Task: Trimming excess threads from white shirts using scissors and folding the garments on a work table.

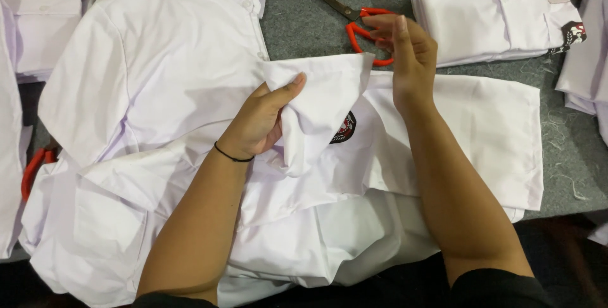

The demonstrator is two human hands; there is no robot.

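A white shirt (158, 86) lies spread over the grey table, one of its parts lifted in the middle. My left hand (261, 121) grips that raised white cloth (320, 102), thumb on top. My right hand (408, 54) pinches the cloth's upper right corner with its fingers closed. A dark round badge (345, 128) with red shows on the fabric just below the fold. Orange-handled scissors (354, 23) lie on the table right behind my right hand, partly hidden by it.
A folded white shirt (494, 10) lies at the top right, with another stack (586, 42) at the right edge. More folded shirts (44, 10) sit at the top left. An orange handle (33, 167) pokes out at the left. Loose threads litter the grey felt (570, 156).
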